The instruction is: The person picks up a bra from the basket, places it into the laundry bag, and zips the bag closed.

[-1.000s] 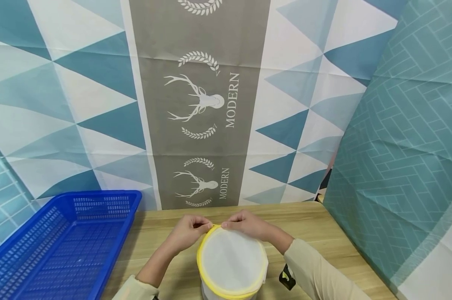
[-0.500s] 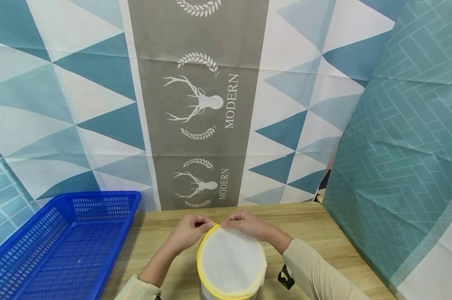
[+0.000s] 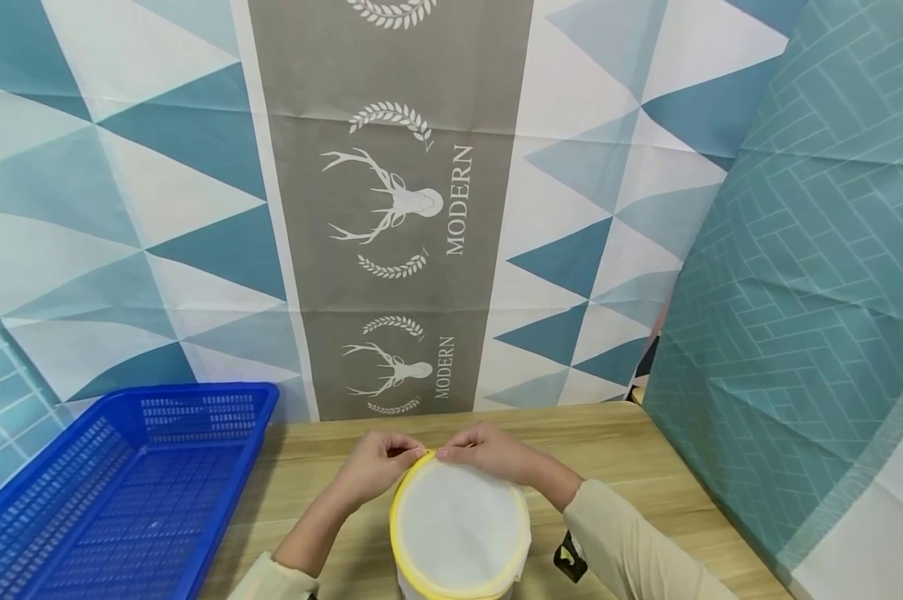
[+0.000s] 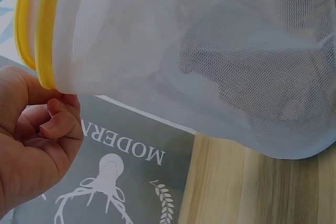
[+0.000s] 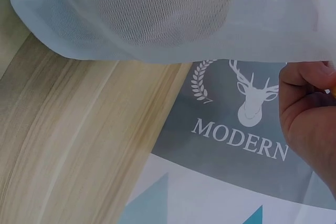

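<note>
A round mesh laundry bag (image 3: 462, 525) with yellow trim stands on the table, its white top facing up in the head view. At the far edge of that top, my left hand (image 3: 372, 468) pinches the yellow rim between thumb and fingers. Close beside it, my right hand (image 3: 496, 454) pinches the same edge; what lies under its fingertips is hidden. Two yellow bands (image 4: 47, 30) run side by side at the bag's mouth in the left wrist view, above the curled fingers of that hand. The white mesh side (image 5: 173, 14) hangs across the top of the right wrist view.
A blue plastic basket (image 3: 252, 417) with slotted walls sits at the left of the wooden table (image 3: 571, 433). A patterned cloth (image 3: 391, 275) covers the wall behind, and a teal cloth (image 3: 796, 333) hangs along the right side.
The head view has shifted slightly. Both hands keep their pinch at the far rim, with the right fingertips a touch nearer the left ones.
</note>
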Tool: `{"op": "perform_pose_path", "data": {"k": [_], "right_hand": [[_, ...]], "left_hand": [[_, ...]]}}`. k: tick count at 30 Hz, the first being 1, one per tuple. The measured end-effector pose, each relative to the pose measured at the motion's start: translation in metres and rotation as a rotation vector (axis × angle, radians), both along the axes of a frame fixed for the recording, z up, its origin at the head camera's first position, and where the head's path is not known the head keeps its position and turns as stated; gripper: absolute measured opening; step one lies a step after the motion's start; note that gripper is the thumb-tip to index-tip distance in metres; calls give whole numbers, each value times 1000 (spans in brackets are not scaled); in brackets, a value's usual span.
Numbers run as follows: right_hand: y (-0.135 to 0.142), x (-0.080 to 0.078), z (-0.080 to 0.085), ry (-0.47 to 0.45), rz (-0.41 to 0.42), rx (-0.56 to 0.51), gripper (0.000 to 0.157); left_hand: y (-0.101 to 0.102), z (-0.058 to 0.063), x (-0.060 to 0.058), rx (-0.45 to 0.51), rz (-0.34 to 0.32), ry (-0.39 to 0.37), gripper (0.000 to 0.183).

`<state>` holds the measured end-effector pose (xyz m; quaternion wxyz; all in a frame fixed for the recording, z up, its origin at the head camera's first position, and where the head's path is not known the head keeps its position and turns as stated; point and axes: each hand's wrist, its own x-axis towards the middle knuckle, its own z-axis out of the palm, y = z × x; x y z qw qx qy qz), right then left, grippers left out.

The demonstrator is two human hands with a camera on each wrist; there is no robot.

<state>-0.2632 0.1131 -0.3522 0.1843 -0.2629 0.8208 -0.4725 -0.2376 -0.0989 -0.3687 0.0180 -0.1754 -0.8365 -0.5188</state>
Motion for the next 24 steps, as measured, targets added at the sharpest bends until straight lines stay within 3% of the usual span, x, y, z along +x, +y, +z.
{"op": "perform_pose_path", "data": {"k": [20, 24], "right_hand": [[-2, -2, 2, -13, -15, -7, 29], [-4, -4, 3, -50, -2, -4, 33]], "left_hand": [[1, 3, 0, 18, 67, -101, 17], [1, 3, -2, 13, 65, -110, 17]]}}
